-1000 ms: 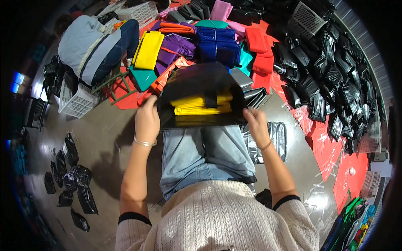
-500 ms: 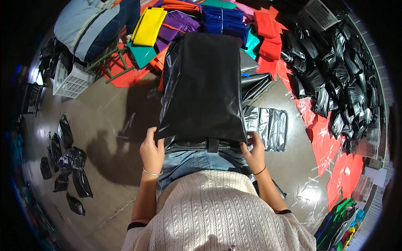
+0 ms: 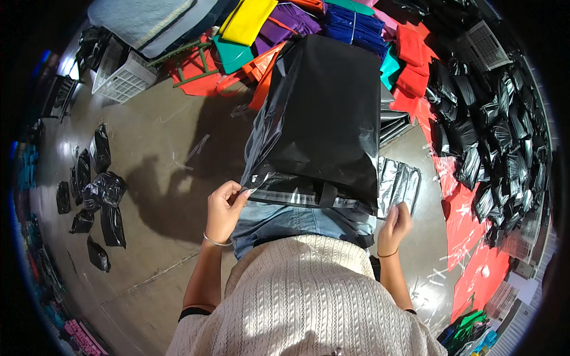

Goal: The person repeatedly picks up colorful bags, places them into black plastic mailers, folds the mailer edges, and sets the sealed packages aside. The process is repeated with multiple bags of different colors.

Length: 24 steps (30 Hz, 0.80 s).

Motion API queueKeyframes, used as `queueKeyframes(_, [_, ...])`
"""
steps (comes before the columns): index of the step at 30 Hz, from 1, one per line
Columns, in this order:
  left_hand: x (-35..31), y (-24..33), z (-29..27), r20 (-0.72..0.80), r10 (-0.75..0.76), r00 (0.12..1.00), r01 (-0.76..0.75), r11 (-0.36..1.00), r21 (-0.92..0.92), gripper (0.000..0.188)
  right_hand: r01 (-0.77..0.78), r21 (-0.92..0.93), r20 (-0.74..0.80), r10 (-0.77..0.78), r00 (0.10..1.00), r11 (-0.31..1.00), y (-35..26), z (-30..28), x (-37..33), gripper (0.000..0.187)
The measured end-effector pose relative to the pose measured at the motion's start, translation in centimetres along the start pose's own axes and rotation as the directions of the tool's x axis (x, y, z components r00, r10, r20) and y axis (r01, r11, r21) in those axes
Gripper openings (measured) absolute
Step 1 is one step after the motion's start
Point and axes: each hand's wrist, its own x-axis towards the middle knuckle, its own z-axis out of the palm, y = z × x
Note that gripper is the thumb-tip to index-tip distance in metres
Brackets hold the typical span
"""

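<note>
A large black plastic bag [image 3: 332, 113] lies over my lap, its near edge toward me. Along that edge runs a shiny, pale strip [image 3: 285, 196], and a short black strap [image 3: 328, 194] shows near its middle. My left hand [image 3: 224, 210] pinches the near left corner of the bag between thumb and fingers. Just off the near right corner is my right hand [image 3: 395, 230], its fingers curled closed; whether anything is in them is hidden. Beside it a flat, shiny dark pack [image 3: 401, 181] lies on the floor.
Many filled black bags [image 3: 475, 130] are heaped on red sheeting at right. Several small black packages [image 3: 107, 190] lie on the left floor. Folded yellow [image 3: 248, 22], purple, blue and red bags are stacked ahead. A white crate [image 3: 122, 77] stands near a person's clothed legs at far left.
My right hand has left the bag's near right corner and moved right and slightly nearer me. The bag's near edge has lifted, uncovering the pale strip. My left hand still grips its corner.
</note>
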Motion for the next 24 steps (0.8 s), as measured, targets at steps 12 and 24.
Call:
queueKeyframes(12, [-0.8, 1.1, -0.9, 0.002, 0.167, 0.986, -0.165, 0.974, 0.156, 0.009, 0.396, 0.421, 0.530, -0.575, 0.623, 0.816, -12.1, 16.5, 0.0, 0.015])
queueKeyframes(24, [0.2, -0.4, -1.5, -0.012, 0.152, 0.988, -0.149, 0.981, 0.120, 0.006, 0.290, 0.621, 0.562, -0.672, 0.483, 0.728, -10.3, 13.0, -0.8, 0.009])
